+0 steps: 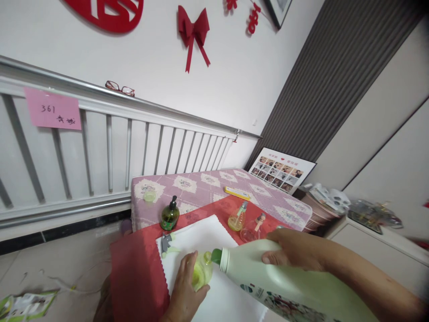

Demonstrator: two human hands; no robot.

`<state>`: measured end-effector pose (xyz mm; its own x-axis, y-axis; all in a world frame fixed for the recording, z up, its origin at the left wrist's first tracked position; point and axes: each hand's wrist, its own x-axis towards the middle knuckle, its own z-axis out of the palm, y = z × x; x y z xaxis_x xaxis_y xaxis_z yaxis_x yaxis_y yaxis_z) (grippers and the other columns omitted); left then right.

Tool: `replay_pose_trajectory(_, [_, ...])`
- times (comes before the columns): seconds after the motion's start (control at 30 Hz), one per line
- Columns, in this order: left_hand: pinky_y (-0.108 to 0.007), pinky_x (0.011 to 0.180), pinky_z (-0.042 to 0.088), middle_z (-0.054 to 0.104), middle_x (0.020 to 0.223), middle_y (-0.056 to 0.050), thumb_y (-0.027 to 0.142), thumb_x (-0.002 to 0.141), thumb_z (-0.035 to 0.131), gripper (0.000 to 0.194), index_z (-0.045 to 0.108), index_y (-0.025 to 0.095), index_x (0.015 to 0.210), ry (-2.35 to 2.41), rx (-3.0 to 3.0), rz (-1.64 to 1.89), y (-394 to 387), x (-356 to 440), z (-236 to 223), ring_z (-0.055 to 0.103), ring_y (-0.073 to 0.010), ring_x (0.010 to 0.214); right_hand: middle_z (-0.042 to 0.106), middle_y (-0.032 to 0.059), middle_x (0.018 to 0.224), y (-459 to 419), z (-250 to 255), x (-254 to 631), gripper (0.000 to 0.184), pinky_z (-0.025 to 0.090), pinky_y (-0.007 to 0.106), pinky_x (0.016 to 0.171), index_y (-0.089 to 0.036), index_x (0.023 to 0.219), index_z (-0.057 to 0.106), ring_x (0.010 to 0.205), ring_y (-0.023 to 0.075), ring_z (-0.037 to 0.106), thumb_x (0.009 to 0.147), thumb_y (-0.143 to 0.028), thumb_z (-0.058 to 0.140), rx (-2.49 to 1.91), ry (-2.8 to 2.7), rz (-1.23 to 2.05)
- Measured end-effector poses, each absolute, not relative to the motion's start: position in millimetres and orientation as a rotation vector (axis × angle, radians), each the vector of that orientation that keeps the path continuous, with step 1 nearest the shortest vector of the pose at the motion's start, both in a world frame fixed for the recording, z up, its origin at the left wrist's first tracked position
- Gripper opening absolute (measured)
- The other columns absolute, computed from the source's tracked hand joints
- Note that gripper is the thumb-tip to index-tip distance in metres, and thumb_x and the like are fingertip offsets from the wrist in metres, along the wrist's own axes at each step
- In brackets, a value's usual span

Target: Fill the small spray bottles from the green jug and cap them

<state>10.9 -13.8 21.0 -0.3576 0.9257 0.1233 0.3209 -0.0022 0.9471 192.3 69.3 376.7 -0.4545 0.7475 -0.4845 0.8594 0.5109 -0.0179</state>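
Left fingers (pixel 189 267), right fingers (pixel 273 257) curled

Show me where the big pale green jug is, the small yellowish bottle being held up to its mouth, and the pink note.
Big pale green jug (pixel 284 280): head view, side of its body.
Small yellowish bottle (pixel 203 269): head view, its body.
Pink note (pixel 52 109): head view, middle of the sheet.

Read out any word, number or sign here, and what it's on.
"361": pink rectangular paper note; lower handwriting unclear.
"吾": red hanging cutout character.
Cropped: large red disc's character.
Too small or blurred: large pale-green plastic bottle, dark-green pump bottle, white rectangular photo board.
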Motion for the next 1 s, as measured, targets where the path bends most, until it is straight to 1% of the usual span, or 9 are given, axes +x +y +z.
replay_pose_trajectory(0.2, [-0.045, 0.126, 0.029, 0.042, 0.153, -0.011, 0.018, 0.067, 0.063, 0.087, 0.035, 0.022, 0.148, 1.691, 1.283, 1.378, -15.1, 11.0, 23.1, 0.037, -0.0276, 0.147, 0.075, 0.0167, 0.104, 69.2, 377.3, 195.6, 0.044, 0.049, 0.04, 0.074, -0.018, 0.093, 0.066, 0.097, 0.0384, 0.069, 0.083, -0.06, 0.058, 1.309, 2.354, -0.374])
replay_pose_trajectory(0.3, [-0.044, 0.126, 0.028, 0.044, 0.152, -0.009, 0.019, 0.066, 0.064, 0.087, 0.035, 0.024, 0.148, 1.689, 1.269, 1.391, -15.9, 11.8, 24.9, 0.037, -0.0258, 0.146, 0.076, 0.0162, 0.103, 69.3, 377.2, 196.0, 0.042, 0.05, 0.041, 0.075, -0.019, 0.092, 0.066, 0.098, 0.0391, 0.07, 0.082, -0.059, 0.059, 1.305, 2.359, -0.373])
replay_pose_trajectory(0.4, [-0.043, 0.126, 0.028, 0.043, 0.152, -0.009, 0.02, 0.066, 0.064, 0.088, 0.033, 0.025, 0.148, 1.699, 1.26, 1.368, -15.6, 12.1, 25.5, 0.036, -0.0238, 0.146, 0.075, 0.0166, 0.107, 68.6, 378.1, 193.8, 0.044, 0.05, 0.043, 0.079, -0.019, 0.095, 0.068, 0.101, 0.0394, 0.069, 0.082, -0.06, 0.059, 1.325, 2.342, -0.349])
replay_pose_trajectory(0.47, [-0.043, 0.127, 0.028, 0.043, 0.152, -0.01, 0.019, 0.066, 0.063, 0.088, 0.033, 0.024, 0.148, 1.705, 1.265, 1.358, -15.1, 11.8, 25.3, 0.036, -0.0242, 0.147, 0.074, 0.0177, 0.11, 67.6, 379.3, 191.9, 0.045, 0.05, 0.044, 0.08, -0.018, 0.098, 0.068, 0.101, 0.0396, 0.068, 0.082, -0.059, 0.059, 1.329, 2.344, -0.346])
replay_pose_trajectory(0.57, [-0.045, 0.126, 0.028, 0.042, 0.152, -0.011, 0.017, 0.066, 0.063, 0.087, 0.033, 0.024, 0.148, 1.692, 1.282, 1.37, -14.8, 11.4, 25.1, 0.037, -0.0259, 0.147, 0.075, 0.0193, 0.109, 66.2, 381.0, 190.1, 0.044, 0.051, 0.044, 0.079, -0.016, 0.099, 0.069, 0.1, 0.0401, 0.069, 0.083, -0.057, 0.058, 1.311, 2.355, -0.361])
replay_pose_trajectory(0.67, [-0.047, 0.126, 0.029, 0.042, 0.152, -0.012, 0.017, 0.066, 0.063, 0.087, 0.033, 0.024, 0.148, 1.685, 1.277, 1.393, -15.0, 11.8, 25.5, 0.037, -0.0275, 0.147, 0.075, 0.0183, 0.108, 65.6, 381.1, 190.8, 0.042, 0.052, 0.043, 0.079, -0.017, 0.098, 0.07, 0.099, 0.0401, 0.07, 0.082, -0.055, 0.06, 1.317, 2.361, -0.354])
replay_pose_trajectory(0.83, [-0.046, 0.126, 0.03, 0.045, 0.151, -0.011, 0.016, 0.064, 0.065, 0.087, 0.036, 0.024, 0.146, 1.682, 1.281, 1.412, -14.5, 12.2, 25.0, 0.039, -0.0282, 0.145, 0.076, 0.0154, 0.104, 66.7, 378.7, 193.0, 0.042, 0.051, 0.039, 0.075, -0.018, 0.094, 0.07, 0.097, 0.0367, 0.071, 0.083, -0.057, 0.06, 1.312, 2.37, -0.354])
replay_pose_trajectory(1.0, [-0.044, 0.127, 0.027, 0.043, 0.152, -0.011, 0.018, 0.065, 0.064, 0.088, 0.034, 0.023, 0.148, 1.686, 1.262, 1.387, -14.7, 11.7, 28.0, 0.037, -0.0249, 0.146, 0.076, 0.0157, 0.104, 68.3, 378.5, 193.8, 0.043, 0.051, 0.041, 0.075, -0.019, 0.094, 0.069, 0.097, 0.0385, 0.07, 0.082, -0.059, 0.06, 1.323, 2.352, -0.377])
